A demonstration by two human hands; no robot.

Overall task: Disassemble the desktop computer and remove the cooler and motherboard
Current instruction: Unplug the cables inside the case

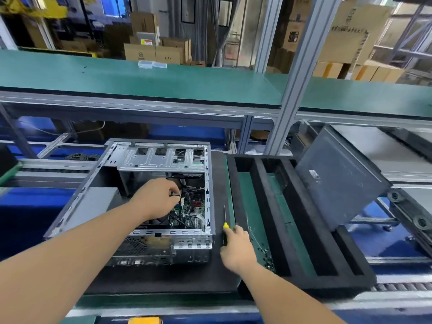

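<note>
An open desktop computer case (98, 181) lies on its side on a black mat, its silver drive cage at the far end. The green motherboard (190, 212) with wires shows in the lower right of the case; the cooler is mostly hidden under my left hand. My left hand (156, 198) reaches inside and pinches a small cable connector above the board. My right hand (236, 250) rests on the mat to the right of the case and grips a screwdriver (225, 226) with a yellow and black handle, its shaft pointing away from me.
A black foam tray (306, 232) with long slots sits to the right, small screws scattered at its near left corner. The removed grey side panel (336, 176) leans at the tray's far right. A green shelf (140, 83) runs across above the bench.
</note>
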